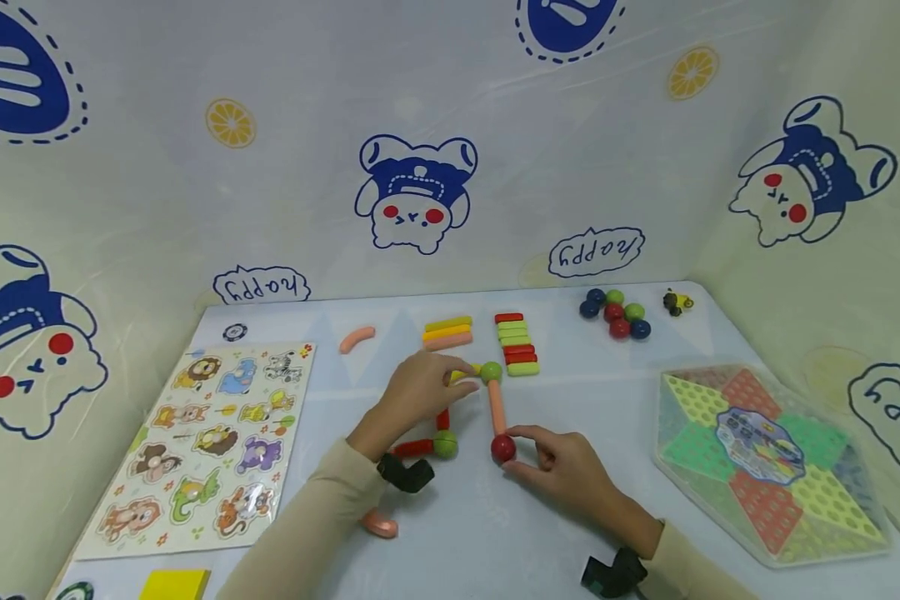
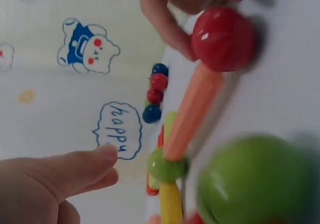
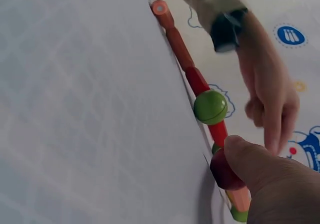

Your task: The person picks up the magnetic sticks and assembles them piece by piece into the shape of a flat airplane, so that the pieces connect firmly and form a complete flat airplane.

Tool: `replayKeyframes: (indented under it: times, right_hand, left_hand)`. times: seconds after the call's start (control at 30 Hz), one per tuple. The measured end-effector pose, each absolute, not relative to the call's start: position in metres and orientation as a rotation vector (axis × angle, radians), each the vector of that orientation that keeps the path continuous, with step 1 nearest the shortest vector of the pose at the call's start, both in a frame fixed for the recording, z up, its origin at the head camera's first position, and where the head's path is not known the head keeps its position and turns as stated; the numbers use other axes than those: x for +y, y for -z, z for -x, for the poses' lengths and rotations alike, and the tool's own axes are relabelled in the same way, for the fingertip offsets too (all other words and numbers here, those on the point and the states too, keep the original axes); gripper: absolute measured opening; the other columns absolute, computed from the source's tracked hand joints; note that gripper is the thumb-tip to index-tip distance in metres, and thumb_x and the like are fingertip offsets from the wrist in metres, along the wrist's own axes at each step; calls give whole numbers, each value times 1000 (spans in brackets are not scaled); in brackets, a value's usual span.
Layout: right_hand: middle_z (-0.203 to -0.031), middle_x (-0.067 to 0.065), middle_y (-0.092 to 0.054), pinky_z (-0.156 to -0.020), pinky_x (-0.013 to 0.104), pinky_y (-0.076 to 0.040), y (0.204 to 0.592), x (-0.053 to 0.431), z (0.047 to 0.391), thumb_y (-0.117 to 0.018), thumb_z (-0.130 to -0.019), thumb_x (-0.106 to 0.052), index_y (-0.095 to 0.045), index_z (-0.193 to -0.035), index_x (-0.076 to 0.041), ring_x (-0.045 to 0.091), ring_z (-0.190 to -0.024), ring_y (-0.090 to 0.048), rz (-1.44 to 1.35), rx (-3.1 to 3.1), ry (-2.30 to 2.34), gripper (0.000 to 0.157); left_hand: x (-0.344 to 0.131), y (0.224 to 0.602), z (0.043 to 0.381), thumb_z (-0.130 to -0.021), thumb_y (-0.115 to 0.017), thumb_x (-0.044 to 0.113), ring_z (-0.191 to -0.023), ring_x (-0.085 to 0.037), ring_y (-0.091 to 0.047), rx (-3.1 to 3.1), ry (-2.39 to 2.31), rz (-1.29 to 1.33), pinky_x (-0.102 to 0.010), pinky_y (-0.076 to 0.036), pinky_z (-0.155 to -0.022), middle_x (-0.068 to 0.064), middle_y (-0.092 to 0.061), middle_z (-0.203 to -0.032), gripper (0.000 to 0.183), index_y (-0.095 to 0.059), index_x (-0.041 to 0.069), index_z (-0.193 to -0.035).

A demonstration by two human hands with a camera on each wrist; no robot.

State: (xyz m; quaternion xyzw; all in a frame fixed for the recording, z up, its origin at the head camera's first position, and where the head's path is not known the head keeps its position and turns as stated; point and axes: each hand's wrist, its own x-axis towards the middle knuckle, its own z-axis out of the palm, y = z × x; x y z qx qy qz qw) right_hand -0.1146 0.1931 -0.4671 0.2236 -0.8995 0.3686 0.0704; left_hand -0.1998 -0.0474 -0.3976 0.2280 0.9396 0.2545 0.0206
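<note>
Thumb and forefinger of the right hand pinch the red ball from either side, parted only by its width. On the left hand, thumb and forefinger reach out with their tips close together, holding nothing; from the left wrist they show a gap short of the far green ball. That green ball sits beyond the red ball, joined to it by a straight peach stick, and a yellow stick leaves its left side, partly behind the left fingers.

Just left of the red ball lies the near green ball, with one red stick running left from it and another pointing away from me. A curved peach piece lies nearer me than the red ball, off to its left.

Farther beyond the red ball are a stack of red and green sticks and, to the right, a cluster of balls. Well left of it is an animal picture board; well right, a clear-lidded game box.
</note>
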Motion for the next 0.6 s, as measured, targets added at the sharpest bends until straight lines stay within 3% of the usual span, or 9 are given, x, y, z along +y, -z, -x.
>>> replayKeyframes:
  times: [0.3, 0.6]
  right_hand:
    - [-47, -16, -30, -39, 21, -23, 464, 192, 115, -70, -77, -51, -63, -109, -38, 2, -41, -28, -570, -2722, -1071, 35]
    - [-47, -16, -32, -40, 20, -23, 466, 184, 119, -70, -79, -49, -64, -110, -34, 1, -41, -28, -563, -2711, -1083, 35]
  left_hand:
    - [-85, 416, 141, -78, -72, 45, -47, -2, -37, 2979, -743, -861, -21, -29, -45, 14, -39, -50, 25, -73, 27, -96]
    - [-88, 419, 133, -77, -74, 43, -48, -3, -35, 3023, -742, -840, -21, -26, -46, 15, -38, -49, 27, -74, 26, -98]
